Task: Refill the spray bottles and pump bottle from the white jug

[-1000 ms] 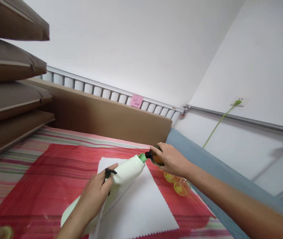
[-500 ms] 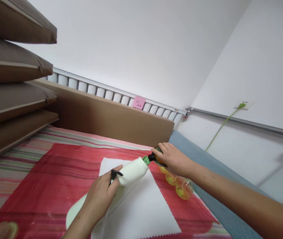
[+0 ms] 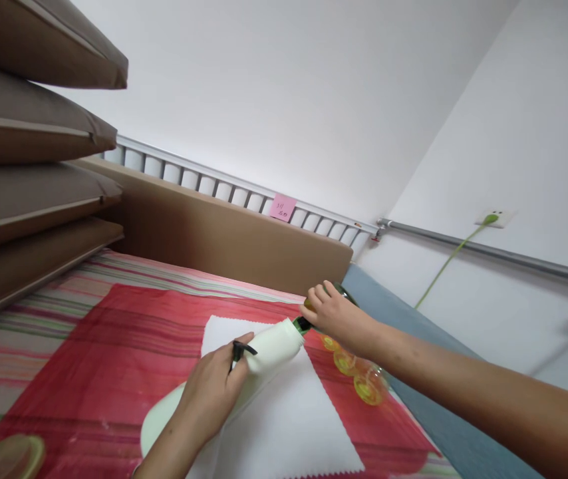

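Observation:
My left hand (image 3: 211, 386) is wrapped round a long, pale white bottle (image 3: 277, 347), which lies tilted with its open mouth up and to the right. A small black hooked piece (image 3: 242, 350) sticks out between the thumb and fingers of that hand. My right hand (image 3: 338, 316) grips a dark glass bottle (image 3: 344, 293), mostly hidden behind the fingers. Its black neck meets a green piece (image 3: 300, 324) in the white bottle's mouth. Beneath the white bottle lies a white cloth (image 3: 288, 419) with zigzag edges.
Clear yellow cups (image 3: 370, 387) stand right of the cloth on a red sheet (image 3: 139, 339). A round, pale-rimmed object (image 3: 9, 458) sits at the lower left. Brown cushions (image 3: 39, 193) are stacked at left. A brown panel (image 3: 214, 229) stands before a radiator.
My right hand has tilted the dark bottle more steeply, bringing its neck closer into the white bottle's mouth. Less of the green piece shows. The view has shifted slightly.

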Tool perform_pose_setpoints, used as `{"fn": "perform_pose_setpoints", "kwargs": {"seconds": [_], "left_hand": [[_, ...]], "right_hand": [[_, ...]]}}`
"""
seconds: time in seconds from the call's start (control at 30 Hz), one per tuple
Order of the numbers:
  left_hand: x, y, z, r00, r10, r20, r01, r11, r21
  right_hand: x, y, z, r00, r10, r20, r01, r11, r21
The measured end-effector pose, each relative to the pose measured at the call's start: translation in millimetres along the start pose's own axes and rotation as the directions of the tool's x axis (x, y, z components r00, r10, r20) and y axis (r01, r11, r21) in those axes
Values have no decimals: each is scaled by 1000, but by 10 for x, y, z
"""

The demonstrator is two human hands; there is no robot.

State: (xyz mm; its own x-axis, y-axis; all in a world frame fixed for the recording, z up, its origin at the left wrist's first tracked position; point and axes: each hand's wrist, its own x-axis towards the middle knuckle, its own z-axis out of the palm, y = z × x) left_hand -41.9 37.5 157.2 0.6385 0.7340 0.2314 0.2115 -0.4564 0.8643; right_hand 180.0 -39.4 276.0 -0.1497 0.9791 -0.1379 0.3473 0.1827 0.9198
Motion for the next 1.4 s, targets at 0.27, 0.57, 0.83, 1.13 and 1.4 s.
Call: {"fn": "perform_pose_setpoints", "kwargs": {"seconds": [0.27, 0.57, 0.83, 1.13, 1.4], "left_hand": [[-27, 48, -3, 1000, 27, 1, -27, 1000, 8], [-81, 102, -14, 999, 47, -7, -47, 999, 23], [-85, 103, -26, 999, 47, -11, -46, 998, 47], [-97, 121, -26, 998, 58, -6, -58, 998, 35], [-92, 109, -11, 998, 57, 5, -57, 997, 51]], "right_hand": [[119, -171, -22, 999, 35, -21, -36, 998, -56], [188, -292, 85, 996, 15, -84, -18, 999, -44], [191, -311, 106, 992, 15, -123, -15, 1000, 6], [201, -343, 143, 992, 31, -124, -27, 999, 36], [195, -359, 141, 994, 20, -110, -22, 1000, -19]]}}
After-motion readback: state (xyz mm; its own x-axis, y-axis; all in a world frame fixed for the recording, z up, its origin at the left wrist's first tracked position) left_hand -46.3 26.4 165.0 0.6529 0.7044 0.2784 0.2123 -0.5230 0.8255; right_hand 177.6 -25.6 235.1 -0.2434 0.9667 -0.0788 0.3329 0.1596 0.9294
